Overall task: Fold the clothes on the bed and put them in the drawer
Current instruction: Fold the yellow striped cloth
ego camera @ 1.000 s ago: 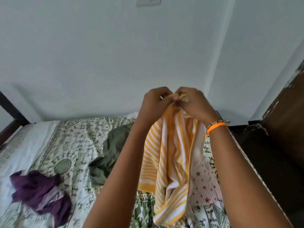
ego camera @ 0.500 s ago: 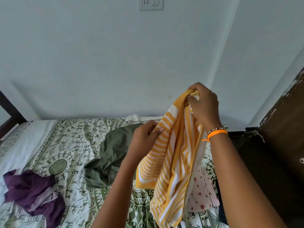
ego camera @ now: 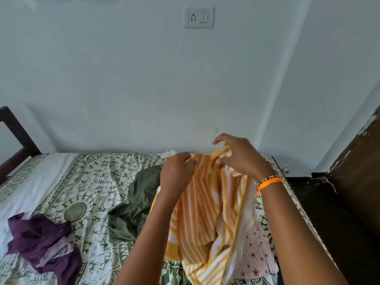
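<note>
Both hands hold the yellow-and-white striped garment point(ego camera: 207, 212) up above the bed point(ego camera: 67, 182), near its right side. The left hand point(ego camera: 176, 173) grips the garment's upper edge with its fingers curled round the fabric. The right hand point(ego camera: 240, 155) pinches the same edge just beside it, thumb and lower fingers closed on a bunched fold, while its upper fingers arch loosely above the cloth. The two hands are close together but not touching. The garment hangs down between the forearms in loose vertical folds, and its lower end reaches the bottom of the view. An orange band point(ego camera: 268, 183) and a beaded bracelet sit on the right wrist. A crumpled olive-green garment point(ego camera: 133, 204) lies on the patterned bedsheet point(ego camera: 92, 188), just left of the held garment and partly behind the left forearm. A purple garment point(ego camera: 45, 241) lies bunched near the left edge of the bed, well apart from the hands. A pink-and-white printed garment point(ego camera: 257, 254) lies on the bed under the right forearm, partly covered by the hanging cloth. A wall socket plate point(ego camera: 198, 17) sits high on the wall behind the bed. Dark wooden furniture point(ego camera: 353, 192) stands to the right of the bed.
</note>
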